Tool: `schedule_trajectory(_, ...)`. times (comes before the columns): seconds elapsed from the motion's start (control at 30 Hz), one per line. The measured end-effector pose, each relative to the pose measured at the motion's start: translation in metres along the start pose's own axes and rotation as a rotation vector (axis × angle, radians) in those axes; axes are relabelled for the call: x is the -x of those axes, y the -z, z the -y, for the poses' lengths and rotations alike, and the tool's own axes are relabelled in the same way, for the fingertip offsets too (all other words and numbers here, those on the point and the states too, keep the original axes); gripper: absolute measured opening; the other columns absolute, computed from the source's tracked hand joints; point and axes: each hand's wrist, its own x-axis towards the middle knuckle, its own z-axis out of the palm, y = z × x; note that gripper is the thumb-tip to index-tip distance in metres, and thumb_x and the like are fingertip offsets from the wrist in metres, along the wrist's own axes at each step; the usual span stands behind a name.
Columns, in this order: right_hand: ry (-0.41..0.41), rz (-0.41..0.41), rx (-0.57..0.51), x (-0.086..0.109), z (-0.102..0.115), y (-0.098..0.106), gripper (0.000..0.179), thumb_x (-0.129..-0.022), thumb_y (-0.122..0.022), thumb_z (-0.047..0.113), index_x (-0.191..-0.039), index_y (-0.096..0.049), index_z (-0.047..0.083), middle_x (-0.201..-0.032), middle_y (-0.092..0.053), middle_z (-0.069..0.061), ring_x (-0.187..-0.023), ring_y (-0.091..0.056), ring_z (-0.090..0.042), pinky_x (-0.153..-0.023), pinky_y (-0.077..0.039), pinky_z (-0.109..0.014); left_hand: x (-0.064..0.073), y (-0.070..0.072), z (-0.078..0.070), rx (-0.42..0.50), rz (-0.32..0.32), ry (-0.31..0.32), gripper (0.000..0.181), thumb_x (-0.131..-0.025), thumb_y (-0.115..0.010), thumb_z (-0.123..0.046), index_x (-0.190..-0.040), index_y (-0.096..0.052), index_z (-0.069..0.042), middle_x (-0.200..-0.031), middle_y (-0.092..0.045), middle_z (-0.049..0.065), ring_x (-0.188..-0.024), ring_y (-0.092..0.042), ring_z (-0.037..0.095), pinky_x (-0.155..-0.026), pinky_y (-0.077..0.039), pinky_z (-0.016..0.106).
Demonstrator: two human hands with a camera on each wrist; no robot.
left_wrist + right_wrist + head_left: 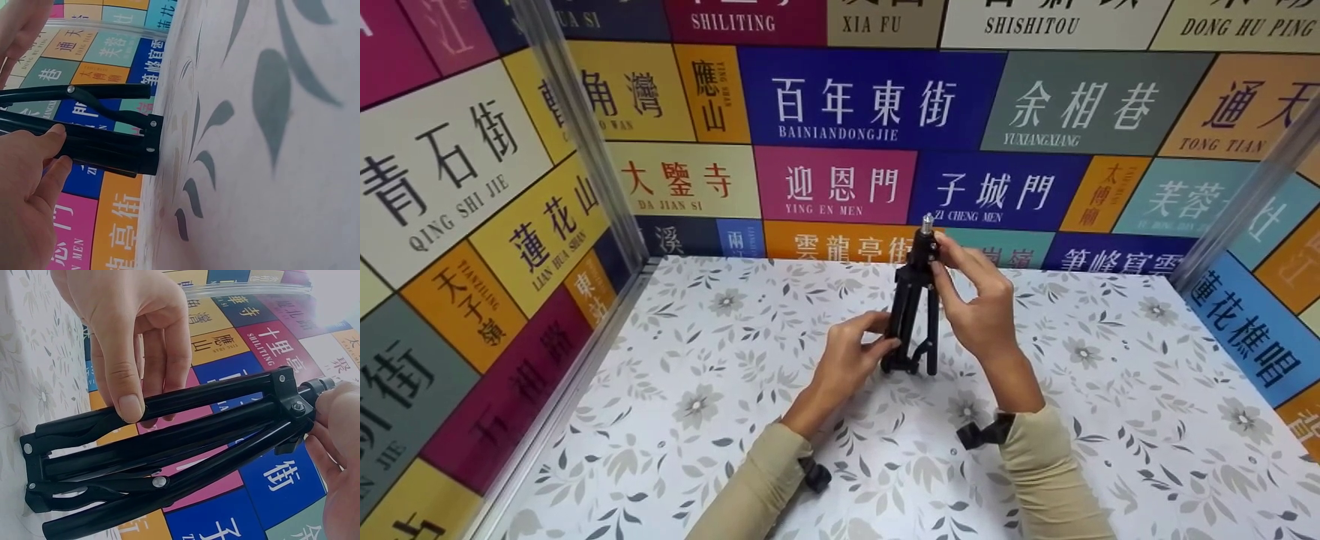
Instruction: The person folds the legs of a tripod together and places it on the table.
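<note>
A black mini tripod [905,319] with a silver screw tip stands upright, slightly tilted, over the middle of the table, its legs mostly folded in. My left hand [847,352] pinches one leg low down between thumb and fingers. Up at the collar below the tip, my right hand [982,304] grips the tripod with thumb and fingertips. In the right wrist view the left thumb presses along a leg [197,391], and one leg [84,520] angles slightly outward from the others. The left wrist view has the lower bracket [151,143] close to the tabletop.
A white tabletop [705,465] with grey leaf and flower print lies under the hands. Colourful panels of street-name signs [870,97] wall off the back and both sides. A clear corner post [577,112] stands at the back left.
</note>
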Motion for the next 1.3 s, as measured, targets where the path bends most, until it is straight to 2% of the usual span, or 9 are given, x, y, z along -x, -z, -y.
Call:
schedule_trajectory(0.13, 0.001, 0.003, 0.004, -0.001, 0.001, 0.0, 0.045, -0.098, -0.078, 0.0, -0.141, -0.073, 0.012, -0.118, -0.079, -0.009, -0.109, -0.078, -0.028, -0.101, -0.06, -0.019, -0.001, -0.001, 0.0, -0.002, -0.001, 0.003, 0.031, -0.096, -0.083, -0.008, -0.126, -0.077, -0.01, -0.114, -0.082, 0.004, -0.106, -0.078, 0.012, -0.09, -0.064, 0.017)
schedule_trajectory(0.43, 0.001, 0.015, 0.006, 0.001, -0.001, 0.001, 0.046, -0.099, -0.077, 0.001, -0.142, -0.073, 0.013, -0.117, -0.079, -0.009, -0.109, -0.078, -0.028, -0.102, -0.06, -0.018, -0.001, -0.003, 0.001, -0.027, -0.007, 0.015, 0.028, -0.097, -0.083, -0.011, -0.123, -0.076, -0.011, -0.111, -0.082, 0.003, -0.105, -0.078, 0.012, -0.089, -0.068, 0.028)
schedule_trajectory(0.67, 0.007, 0.016, 0.002, 0.001, 0.0, 0.002, 0.046, -0.099, -0.077, 0.001, -0.143, -0.072, 0.014, -0.118, -0.079, -0.009, -0.11, -0.078, -0.027, -0.101, -0.061, -0.019, -0.002, -0.004, -0.002, -0.078, -0.022, 0.0, 0.026, -0.095, -0.085, -0.01, -0.119, -0.075, -0.009, -0.108, -0.082, 0.004, -0.101, -0.079, 0.016, -0.092, -0.069, 0.039)
schedule_trajectory(0.83, 0.02, 0.024, -0.017, -0.002, 0.001, 0.006, 0.046, -0.098, -0.077, -0.001, -0.142, -0.073, 0.012, -0.119, -0.079, -0.01, -0.109, -0.078, -0.028, -0.101, -0.06, -0.019, -0.003, -0.006, -0.003, -0.082, -0.031, 0.014, 0.023, -0.095, -0.084, -0.01, -0.116, -0.076, -0.009, -0.107, -0.082, 0.004, -0.102, -0.079, 0.015, -0.091, -0.069, 0.036)
schedule_trajectory(1.03, 0.014, 0.055, -0.036, 0.001, -0.001, 0.01, 0.053, -0.096, -0.08, 0.001, -0.147, -0.069, 0.011, -0.124, -0.08, -0.009, -0.112, -0.077, -0.027, -0.103, -0.06, -0.021, -0.002, -0.005, -0.004, -0.001, -0.028, 0.044, 0.018, -0.095, -0.084, -0.008, -0.112, -0.077, -0.008, -0.105, -0.083, 0.005, -0.102, -0.08, 0.014, -0.088, -0.068, 0.03)
schedule_trajectory(1.17, -0.011, 0.095, -0.032, 0.013, -0.005, 0.01, 0.066, -0.094, -0.084, 0.004, -0.155, -0.059, 0.011, -0.138, -0.075, -0.01, -0.125, -0.073, -0.027, -0.103, -0.061, -0.024, -0.002, -0.005, -0.003, 0.0, -0.031, 0.063, 0.017, -0.095, -0.084, -0.009, -0.11, -0.077, -0.009, -0.105, -0.083, 0.004, -0.102, -0.079, 0.013, -0.088, -0.067, 0.025)
schedule_trajectory(1.3, -0.014, 0.152, -0.006, 0.026, -0.008, 0.012, 0.082, -0.092, -0.086, 0.006, -0.164, -0.047, 0.007, -0.155, -0.063, -0.012, -0.143, -0.061, -0.028, -0.11, -0.06, -0.032, -0.002, -0.006, -0.004, -0.011, -0.024, 0.07, 0.017, -0.096, -0.083, -0.01, -0.111, -0.076, -0.011, -0.107, -0.083, 0.003, -0.104, -0.079, 0.013, -0.088, -0.066, 0.023)
